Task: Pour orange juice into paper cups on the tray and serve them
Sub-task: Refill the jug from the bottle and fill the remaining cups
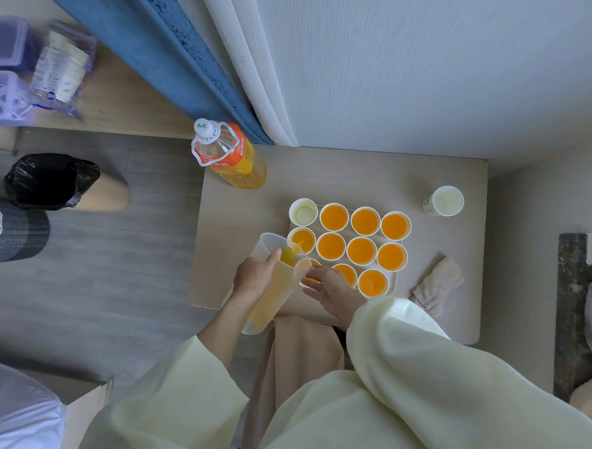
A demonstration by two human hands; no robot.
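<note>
The left hand [257, 272] was closed around a translucent plastic measuring jug [273, 284], tilted with its spout toward one o'clock, and a thin stream of orange juice ran from the spout into a white paper cup [302, 239] at the left end of the middle row. The right hand [328, 286] lay loosely open, fingers spread, touching the near-left cup, which it and the jug partly hid. The white rectangular tray [393, 281] sat on the pale wooden bench [353, 173] and carried twelve cups in three rows of four; most held juice near the brim, while the cup at the tray's eleven o'clock corner [303, 212] looked nearly empty. A large plastic juice bottle with an orange label [231, 155] stood at the bench's ten o'clock corner. A lone white paper cup [444, 201] stood at two o'clock, well apart from the tray. A crumpled beige cloth [436, 284] lay just beside the tray at four o'clock.
</note>
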